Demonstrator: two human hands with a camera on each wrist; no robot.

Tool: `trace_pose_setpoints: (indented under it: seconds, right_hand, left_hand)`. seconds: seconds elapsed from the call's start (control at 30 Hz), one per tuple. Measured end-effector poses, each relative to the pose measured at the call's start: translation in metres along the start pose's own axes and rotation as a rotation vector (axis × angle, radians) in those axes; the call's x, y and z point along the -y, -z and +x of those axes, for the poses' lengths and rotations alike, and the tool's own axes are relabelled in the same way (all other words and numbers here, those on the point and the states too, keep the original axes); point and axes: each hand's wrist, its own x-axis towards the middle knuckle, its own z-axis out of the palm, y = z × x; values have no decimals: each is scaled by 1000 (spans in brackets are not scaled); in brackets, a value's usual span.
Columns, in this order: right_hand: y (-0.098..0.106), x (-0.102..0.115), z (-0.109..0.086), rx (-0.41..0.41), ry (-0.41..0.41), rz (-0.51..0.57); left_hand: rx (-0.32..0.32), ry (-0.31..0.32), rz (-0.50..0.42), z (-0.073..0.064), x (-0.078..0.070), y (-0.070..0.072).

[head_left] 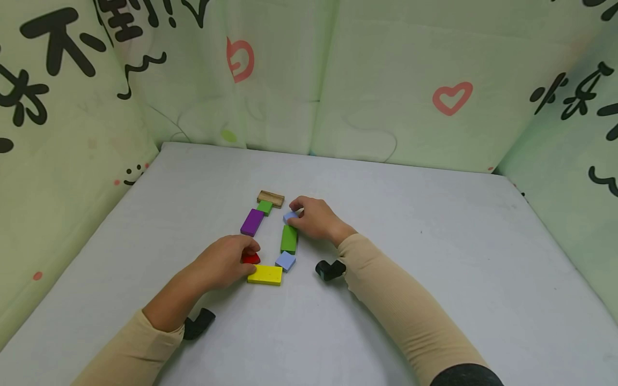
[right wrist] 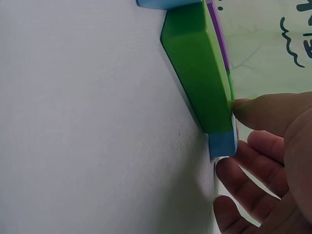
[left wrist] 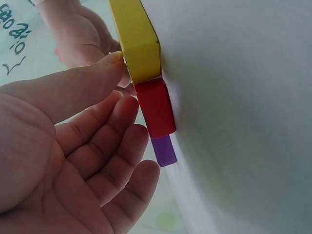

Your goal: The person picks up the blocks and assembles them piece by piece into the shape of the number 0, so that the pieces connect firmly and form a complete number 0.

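Observation:
Several coloured blocks lie in a ring-like outline on the white table. My left hand [head_left: 225, 262] pinches the red block [left wrist: 156, 108] at the ring's left side, its thumb against the end of the yellow block [head_left: 264, 275]. The fingers partly hide the red block in the head view. On the other side, my right hand [head_left: 316, 217] holds a light-blue block [head_left: 290, 216] between thumb and fingers, at the far end of the long green block [head_left: 289, 239]. A second light-blue block [head_left: 286, 261] sits slantwise between the long green block and the yellow one.
Beyond the left hand lie a purple block [head_left: 252, 222], a small green block [head_left: 264, 207] and a wood-brown block [head_left: 271, 198] at the far end. Printed curtains [head_left: 386, 80] stand round the table [head_left: 410, 321] at the back and sides.

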Motion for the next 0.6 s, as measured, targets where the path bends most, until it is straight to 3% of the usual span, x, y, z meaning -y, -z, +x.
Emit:
trace_pose_setpoints:
  seconds: [0.6]
  right_hand:
    - [2, -3, -13, -5, -3, 0]
  left_hand:
    - [2, 5, 7, 0, -1, 0]
